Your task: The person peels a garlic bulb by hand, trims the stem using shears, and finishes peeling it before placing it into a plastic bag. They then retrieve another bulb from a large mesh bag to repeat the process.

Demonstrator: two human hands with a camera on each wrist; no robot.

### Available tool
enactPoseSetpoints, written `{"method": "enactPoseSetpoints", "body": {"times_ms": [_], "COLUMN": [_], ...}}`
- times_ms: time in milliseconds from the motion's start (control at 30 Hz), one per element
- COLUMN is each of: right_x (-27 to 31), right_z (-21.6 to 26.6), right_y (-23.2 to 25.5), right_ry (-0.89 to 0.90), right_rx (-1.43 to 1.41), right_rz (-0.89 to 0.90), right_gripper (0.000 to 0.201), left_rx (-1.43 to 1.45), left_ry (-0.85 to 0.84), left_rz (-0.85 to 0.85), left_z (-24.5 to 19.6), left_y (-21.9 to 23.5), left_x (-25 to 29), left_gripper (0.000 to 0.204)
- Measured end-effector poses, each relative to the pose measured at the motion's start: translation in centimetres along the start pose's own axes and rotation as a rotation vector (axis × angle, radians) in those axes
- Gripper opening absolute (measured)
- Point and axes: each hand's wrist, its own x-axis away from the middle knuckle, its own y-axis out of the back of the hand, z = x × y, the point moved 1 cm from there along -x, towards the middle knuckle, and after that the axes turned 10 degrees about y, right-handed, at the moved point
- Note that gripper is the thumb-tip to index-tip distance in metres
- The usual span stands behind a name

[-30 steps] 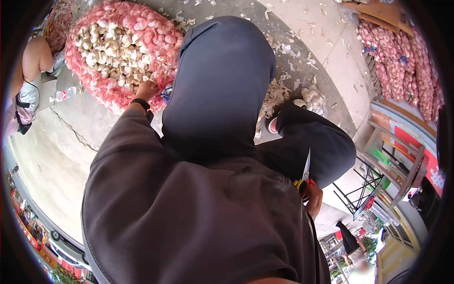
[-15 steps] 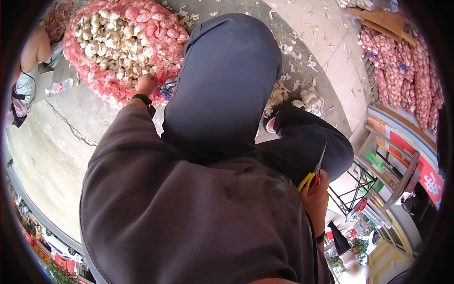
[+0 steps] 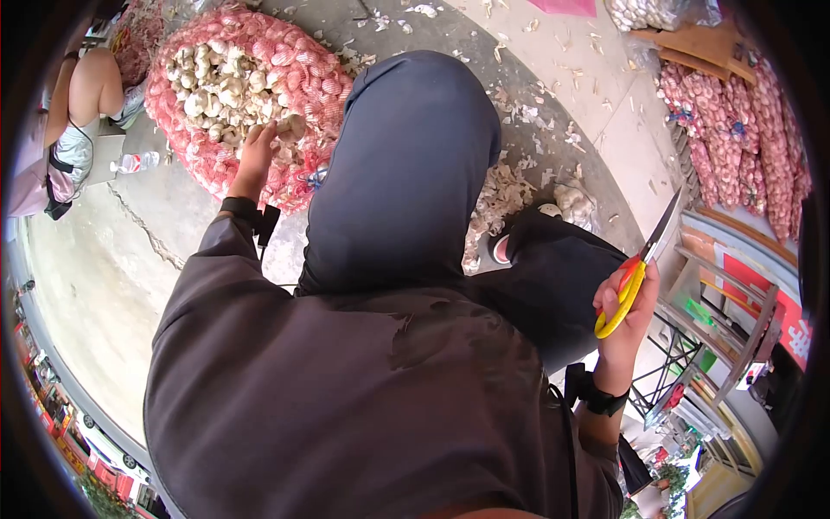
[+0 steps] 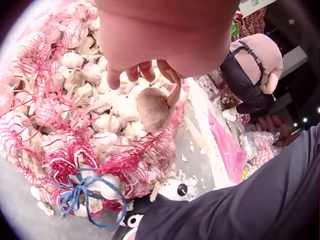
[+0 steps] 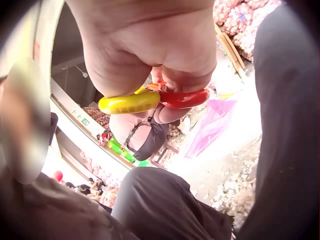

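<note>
My left hand [image 3: 253, 160] is over the open mouth of a red mesh sack [image 3: 328, 86] full of loose garlic. It pinches a garlic bulb [image 4: 154, 111] by its stem; the bulb hangs below the fingers in the left wrist view. Off to the right, above the bent knee, my right hand [image 3: 624, 322] grips scissors [image 3: 635, 275] with yellow and red handles. Their blades point up and away from me in the head view. In the right wrist view the yellow handle loop [image 5: 129, 103] lies under the palm, and the blades are hidden.
Blue string [image 4: 82, 192] ties a gathered part of the sack. Garlic skins [image 3: 501, 195] litter the floor by my shoe. A plastic bottle [image 3: 136, 162] lies left of the sack, near a seated person [image 3: 86, 104]. More full mesh sacks [image 3: 735, 138] are stacked at right.
The left hand has risen from the garlic heap, a bulb now showing at its fingers. The right hand has lifted the scissors from beside the hip, up and to the right.
</note>
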Motion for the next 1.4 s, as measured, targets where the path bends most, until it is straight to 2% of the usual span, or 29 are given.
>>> {"method": "enactPoseSetpoints", "body": {"times_ms": [67,233,300,400,433,533,600,700,733,833,967,1067,1200,1300,1400], "right_x": [-1.5,-4.2,-5.1,-6.1,-6.3,-7.2,-7.7,-7.4,-7.1,-6.9,-6.8,-6.7,-6.8,-6.8,-6.7], "right_z": [0.0,0.6,1.0,1.7,1.8,0.9,-0.3,-2.6,-3.1,-3.4,-3.7,-3.5,-3.9,-3.9,-4.2], "right_y": [-0.3,-0.8,-0.9,-0.9,-0.8,-0.4,-0.2,-0.3,-0.5,-1.2,-2.0,-2.5,-3.2,-3.5,-3.7], "right_ry": [0.090,0.200,0.235,0.296,0.307,0.360,0.416,0.337,0.304,0.370,0.379,0.419,0.455,0.456,0.473], "right_rx": [-0.045,-0.190,-0.217,-0.194,-0.207,-0.280,-0.239,-0.252,-0.266,-0.084,0.157,0.305,0.255,0.244,0.267], "right_rz": [0.055,0.087,0.105,0.107,0.113,0.103,0.097,0.066,0.061,0.106,0.202,0.262,0.274,0.284,0.295], "right_gripper": [0.067,0.081,0.086,0.087,0.089,0.084,0.087,0.092,0.093,0.093,0.088,0.092,0.092,0.091,0.090], "left_rx": [0.468,0.815,0.943,1.020,0.994,0.623,0.593,0.515,0.496,0.458,0.490,0.452,0.351,0.321,0.484], "left_ry": [0.240,0.180,0.160,-0.021,0.012,-0.201,-0.225,-0.306,-0.287,-0.235,-0.110,-0.188,-0.288,-0.301,-0.250], "left_rz": [0.140,0.543,0.732,1.041,0.936,0.812,0.896,1.014,1.054,1.142,1.161,1.199,1.035,0.995,1.047], "left_z": [-8.1,-17.2,-19.5,-23.4,-25.4,-30.9,-33.2,-34.3,-34.2,-33.1,-31.1,-30.5,-29.7,-29.8,-30.7], "left_y": [-1.4,-4.0,-5.0,-7.2,-8.2,-11.7,-14.3,-18.4,-19.7,-23.0,-26.1,-26.7,-26.8,-26.6,-26.7], "left_x": [4.5,7.6,7.5,7.4,8.5,12.2,14.2,16.2,16.3,16.8,18.1,18.1,17.8,17.9,19.3], "left_gripper": [0.031,0.042,0.045,0.041,0.033,0.042,0.051,0.057,0.058,0.061,0.047,0.050,0.065,0.063,0.053]}}
